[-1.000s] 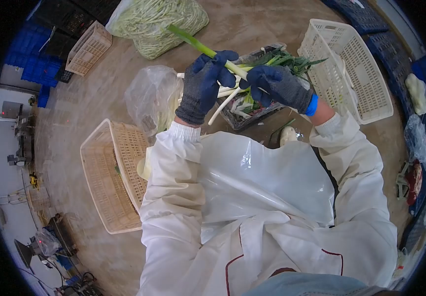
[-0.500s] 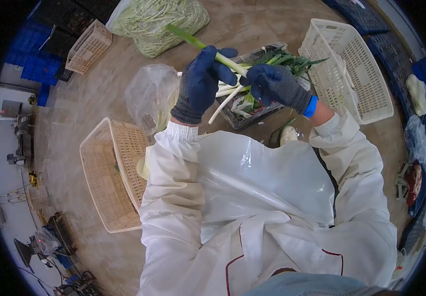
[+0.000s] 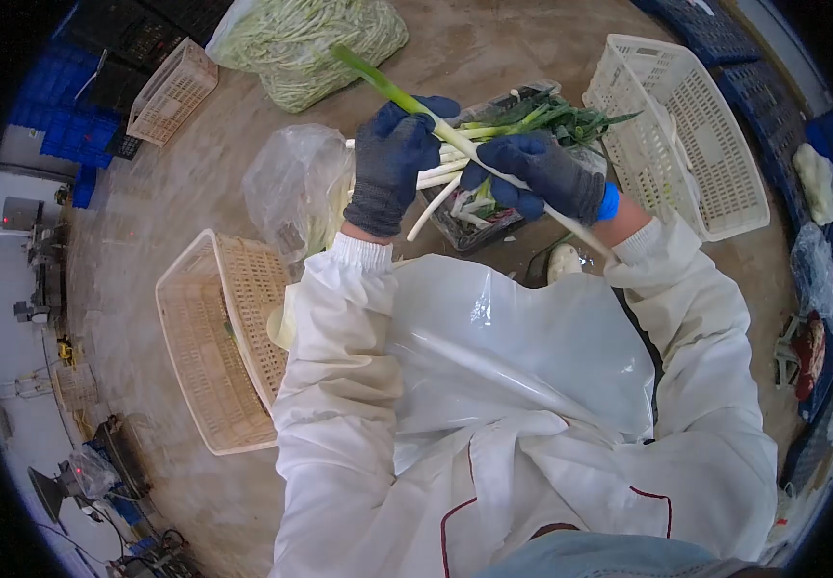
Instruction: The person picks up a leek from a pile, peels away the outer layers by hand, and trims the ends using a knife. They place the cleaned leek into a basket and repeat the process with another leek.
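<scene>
One green onion (image 3: pixel 375 77), held two-handed
Left hand (image 3: pixel 389 164) and right hand (image 3: pixel 559 175) grip it; its white end (image 3: pixel 578 229) now emerges past the right, right of centre.

Both arms reach forward, elbows bent. The gloved left hand (image 3: pixel 397 154) is raised with fingers curled; the right hand (image 3: pixel 543 175), also gloved, bends inward near it, its fingertips apparently pinched. Bare skin shows at both wrists.
</scene>
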A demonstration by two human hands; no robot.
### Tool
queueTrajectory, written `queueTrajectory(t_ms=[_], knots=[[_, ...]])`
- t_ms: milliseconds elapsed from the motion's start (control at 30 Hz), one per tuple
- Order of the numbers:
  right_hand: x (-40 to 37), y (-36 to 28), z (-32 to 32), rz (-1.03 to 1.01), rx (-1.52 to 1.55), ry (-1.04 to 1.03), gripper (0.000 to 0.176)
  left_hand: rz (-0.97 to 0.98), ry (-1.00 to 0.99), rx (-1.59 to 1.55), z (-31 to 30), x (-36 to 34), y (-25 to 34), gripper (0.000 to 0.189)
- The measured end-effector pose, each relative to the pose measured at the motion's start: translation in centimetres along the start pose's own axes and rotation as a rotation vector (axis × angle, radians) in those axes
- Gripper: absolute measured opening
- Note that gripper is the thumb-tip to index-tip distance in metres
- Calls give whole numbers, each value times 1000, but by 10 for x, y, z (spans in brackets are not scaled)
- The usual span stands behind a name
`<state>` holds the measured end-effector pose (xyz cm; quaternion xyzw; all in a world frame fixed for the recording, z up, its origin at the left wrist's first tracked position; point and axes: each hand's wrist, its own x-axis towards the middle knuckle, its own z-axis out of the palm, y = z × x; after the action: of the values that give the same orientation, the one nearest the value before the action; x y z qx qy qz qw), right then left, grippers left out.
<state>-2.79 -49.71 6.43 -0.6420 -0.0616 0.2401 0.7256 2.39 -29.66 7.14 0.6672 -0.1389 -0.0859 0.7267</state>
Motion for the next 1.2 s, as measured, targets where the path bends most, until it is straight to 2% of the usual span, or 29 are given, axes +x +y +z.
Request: queueTrajectory(t_ms=[33, 133, 200, 267, 333, 433, 533, 633, 733, 833, 933, 1033, 1067, 1133, 1200], knots=[[-2, -6, 4, 86, 76, -23, 38, 13, 16, 72, -1, 1, 1, 26], [3, 4, -6, 45, 197, -203, 32, 17, -5, 61, -7, 1, -1, 20], [1, 2, 3, -14, 79, -75, 36, 229, -96, 256, -13, 4, -8, 25], [5, 9, 7, -87, -1, 37, 35, 363, -129, 351, -16, 5, -20, 28], [17, 32, 4, -175, -42, 139, 30, 409, -130, 371, -13, 5, -27, 30], [20, 33, 4, -431, -632, 341, 28, 451, -192, 492, -6, -1, -17, 30], [25, 36, -7, -570, -889, 438, 28, -38, -135, -55, 0, -5, -5, 22], [25, 35, -7, -744, -1034, 588, 28, 589, -99, 927, -9, -2, -18, 17], [22, 25, -1, -764, -943, 684, 28, 655, -72, 847, -3, -2, -25, 15], [23, 27, -4, -790, -817, 569, 27, 768, -58, 888, -1, 1, -28, 15], [18, 31, -7, -364, 44, 158, 29, 676, -11, 1034, -5, 4, -24, 13], [5, 12, -6, -224, 91, 86, 29, 51, 276, 341, -14, 11, -23, 10], [0, 5, -7, -191, 105, 79, 30, -26, 333, 61, -18, 12, -15, 11], [-5, -6, -9, -134, 131, 72, 31, 5, 238, 133, -22, 15, -14, 15], [3, 8, -13, -245, 47, 166, 29, 97, 133, 174, -16, 16, -18, 24]])
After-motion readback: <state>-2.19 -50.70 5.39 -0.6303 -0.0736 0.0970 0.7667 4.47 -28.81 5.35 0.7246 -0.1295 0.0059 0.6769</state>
